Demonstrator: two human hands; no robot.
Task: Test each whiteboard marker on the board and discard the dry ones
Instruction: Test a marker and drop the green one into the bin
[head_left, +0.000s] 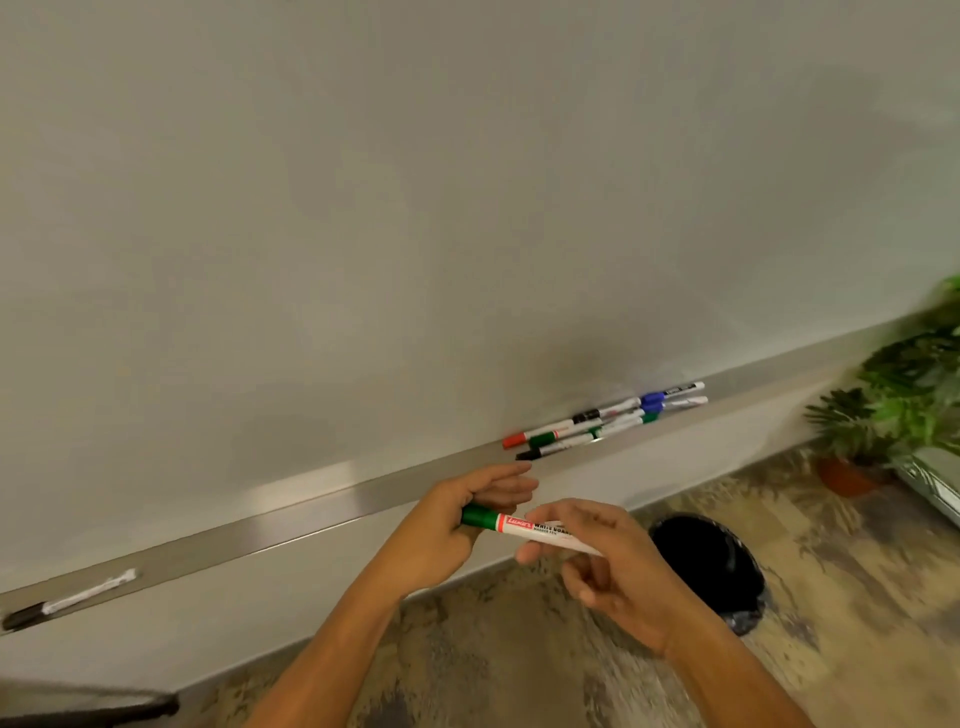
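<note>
Whiteboard (363, 208) fills the view, its tray (311, 499) below. Left hand (457, 525) grips the green cap; right hand (608, 561) pinches the white barrel — one green marker (511, 524), level between them, cap probably on. More markers (597, 421) lie beyond.

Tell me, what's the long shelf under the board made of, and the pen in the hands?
The ledge looks like brushed metal, probably aluminium: grey, with streaky bright reflections. The green marker looks like smooth plastic: a glossy green cap and a white printed barrel.
</note>
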